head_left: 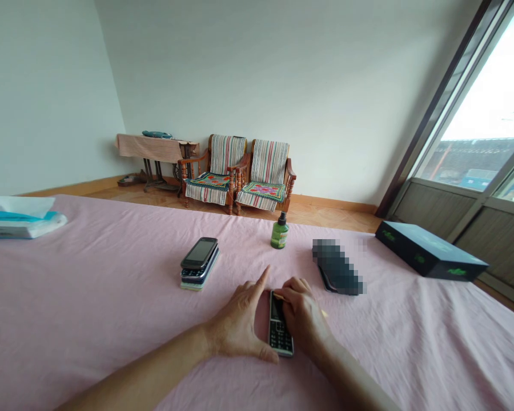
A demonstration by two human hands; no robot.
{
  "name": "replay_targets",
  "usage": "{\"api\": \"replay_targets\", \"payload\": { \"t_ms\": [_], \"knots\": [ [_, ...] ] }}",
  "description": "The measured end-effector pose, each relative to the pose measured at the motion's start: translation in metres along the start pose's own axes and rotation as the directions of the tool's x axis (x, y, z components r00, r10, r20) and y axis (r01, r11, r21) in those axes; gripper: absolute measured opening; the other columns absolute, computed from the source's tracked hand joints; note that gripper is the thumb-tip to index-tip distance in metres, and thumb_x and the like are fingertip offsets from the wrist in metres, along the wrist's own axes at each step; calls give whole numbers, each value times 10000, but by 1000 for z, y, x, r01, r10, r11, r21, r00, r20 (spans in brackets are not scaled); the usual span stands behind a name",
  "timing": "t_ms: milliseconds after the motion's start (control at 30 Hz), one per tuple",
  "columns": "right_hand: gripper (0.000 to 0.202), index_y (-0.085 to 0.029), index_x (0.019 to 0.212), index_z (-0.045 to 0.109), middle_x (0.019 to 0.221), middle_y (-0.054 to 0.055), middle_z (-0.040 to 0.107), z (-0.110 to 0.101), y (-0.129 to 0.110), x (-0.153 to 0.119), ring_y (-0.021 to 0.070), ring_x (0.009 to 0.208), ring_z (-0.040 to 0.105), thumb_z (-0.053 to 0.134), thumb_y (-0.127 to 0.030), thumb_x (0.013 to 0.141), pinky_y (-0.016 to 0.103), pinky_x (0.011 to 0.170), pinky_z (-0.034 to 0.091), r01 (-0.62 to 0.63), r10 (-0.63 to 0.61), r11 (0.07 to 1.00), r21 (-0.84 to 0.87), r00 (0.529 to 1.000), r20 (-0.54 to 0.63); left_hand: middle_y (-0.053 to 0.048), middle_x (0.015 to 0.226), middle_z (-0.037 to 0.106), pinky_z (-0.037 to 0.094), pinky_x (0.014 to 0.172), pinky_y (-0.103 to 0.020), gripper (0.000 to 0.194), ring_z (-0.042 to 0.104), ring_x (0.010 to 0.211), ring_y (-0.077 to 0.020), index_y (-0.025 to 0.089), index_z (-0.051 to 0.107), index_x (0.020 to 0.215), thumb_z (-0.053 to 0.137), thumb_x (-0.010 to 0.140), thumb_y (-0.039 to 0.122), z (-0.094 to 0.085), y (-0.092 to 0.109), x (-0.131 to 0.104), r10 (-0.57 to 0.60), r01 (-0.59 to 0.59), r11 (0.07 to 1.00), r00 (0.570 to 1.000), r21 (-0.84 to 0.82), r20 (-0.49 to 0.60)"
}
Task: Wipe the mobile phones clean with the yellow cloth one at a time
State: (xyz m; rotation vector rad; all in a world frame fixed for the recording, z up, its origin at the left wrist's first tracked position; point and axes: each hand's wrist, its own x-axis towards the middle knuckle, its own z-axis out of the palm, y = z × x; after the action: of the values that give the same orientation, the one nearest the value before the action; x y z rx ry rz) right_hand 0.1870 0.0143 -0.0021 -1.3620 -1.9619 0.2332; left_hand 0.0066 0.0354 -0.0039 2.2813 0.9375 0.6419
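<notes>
Keypad phone [280,338] between a wide-spread left hand [240,322] and a curled right hand [303,311]

At the back, a broad pale wall [325,74]. Across the whole lower half, a wrinkled pink sheet [111,308]. At far right, a bright window [484,154]. Near the wall, a cloth-covered table [149,147] and, just right of it, two wooden chairs [229,154] draped in striped cloth.

On the sheet, biggest first: at right, a black box [428,251] with green marks; at the left edge, a tissue pack [21,225]; right of centre, a dark object [338,271], pixelated beyond recognition; left of centre, a stack of phones [199,260]; farther back, upright, a green bottle [279,233].

Nearest the front, both bare hands. On the left one, thumb and index finger wide apart, apparently gripping nothing: index tip just beyond the phone's upper left corner, thumb tip by its lower left corner, contact there impossible to tell. On the right one, fingers bent inward over the upper right part, covering some of the screen; gripping or merely pressing, impossible to tell. Between the two, flat on the sheet, the phone, screen end away from the viewer, keypad end nearer and exposed. Smallest of all, just right of the right hand, a yellowish scrap [324,313], too small to identify.
</notes>
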Motion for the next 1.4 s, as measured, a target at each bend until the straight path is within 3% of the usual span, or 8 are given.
{"api": "replay_targets", "payload": {
  "t_ms": [100, 267, 433, 633, 800, 1000, 1300, 1400],
  "knots": [
    [346, -188, 864, 714, 849, 67, 594, 1, -2, 1, 203, 830, 498, 450, 30, 812, 304, 734, 407, 30, -31, 999, 23, 999, 24, -145, 1335, 442, 311, 1011, -520, 1434, 418, 1194, -383, 245, -124, 1475, 861, 468, 518, 0, 0, 0, -1, 1, 1000, 1000, -5, -4],
    [299, -169, 757, 691, 788, 58, 580, -1, 1, 2, 205, 803, 494, 478, 40, 778, 323, 739, 397, -13, 12, 999, -33, 1000, -26, -157, 1347, 426, 283, 1027, -535, 1443, 403, 1213, -381, 246, -125, 1474, 878, 464, 486, 0, 0, 0, 19, -19, 1000, 1000, -2, -1],
    [364, -191, 878, 711, 867, 70, 586, 1, -3, 4, 199, 836, 504, 437, 39, 809, 298, 719, 417, 71, -74, 996, 61, 996, 51, -144, 1311, 448, 294, 1024, -528, 1428, 426, 1187, -371, 240, -101, 1478, 874, 465, 487, -1, 2, 0, 2, -2, 1000, 1000, 4, 1],
    [319, -174, 749, 695, 779, 49, 577, -2, 2, 3, 198, 803, 504, 478, 61, 740, 312, 724, 396, -7, 8, 1000, 16, 1000, -21, -155, 1313, 454, 300, 1013, -540, 1464, 426, 1188, -388, 241, -136, 1472, 882, 448, 485, 0, 0, 0, 5, -5, 1000, 1000, 1, 2],
    [371, -198, 897, 710, 861, 67, 586, 1, -2, 2, 196, 833, 506, 428, 27, 810, 292, 713, 409, 76, -80, 994, 76, 996, 49, -170, 1363, 415, 289, 1025, -521, 1453, 409, 1208, -384, 214, -130, 1475, 867, 461, 513, 1, -1, 1, 5, -5, 1000, 1000, 13, 14],
    [288, -157, 734, 688, 747, 50, 591, 1, 22, 4, 189, 761, 513, 474, 36, 749, 296, 703, 375, -27, 27, 1000, 12, 998, -55, -178, 1360, 424, 250, 1039, -550, 1420, 388, 1235, -391, 222, -108, 1479, 851, 482, 541, 0, 0, 0, 23, -24, 999, 1000, 26, 11],
    [273, -155, 527, 522, 632, -15, 504, -20, 14, -10, 100, 596, 494, 476, 45, 707, 215, 558, 303, -1, -8, 998, 67, 993, 122, -175, 1392, 409, 244, 1046, -560, 1397, 369, 1262, -398, 222, -76, 1486, 833, 488, 581, -1, 1, 0, 13, -13, 999, 1000, 35, 23],
    [267, -155, 539, 545, 634, -13, 521, -17, 16, -8, 101, 601, 508, 472, 51, 692, 211, 562, 308, -17, 10, 997, 73, 995, 101, -173, 1403, 399, 228, 1052, -567, 1386, 363, 1268, -399, 234, -79, 1485, 827, 497, 586, 0, 0, 0, 14, -15, 999, 1000, 38, 22]
  ]
}}
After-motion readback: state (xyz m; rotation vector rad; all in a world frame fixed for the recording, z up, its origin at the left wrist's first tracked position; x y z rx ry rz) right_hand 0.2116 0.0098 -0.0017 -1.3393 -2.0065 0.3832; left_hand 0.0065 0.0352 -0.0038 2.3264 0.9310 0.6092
